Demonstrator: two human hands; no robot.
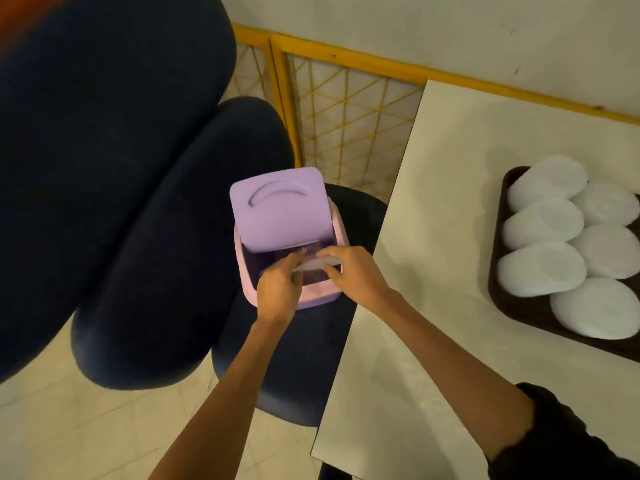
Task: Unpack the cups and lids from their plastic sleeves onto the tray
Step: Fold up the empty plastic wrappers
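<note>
Left hand (pixel 278 289) and right hand (pixel 353 271) pinch plastic sleeve (pixel 313 265) over bin (pixel 280 213).

The left forearm (pixel 221 393) and right forearm (pixel 450 346), both bare, reach forward and converge. The left hand (pixel 278 289) and right hand (pixel 353 271) sit close together, backs up, fingers curled, the 2 pinching a crumpled plastic sleeve (pixel 313 264) between them. A dark cuff (pixel 554 438) covers the right elbow.
</note>
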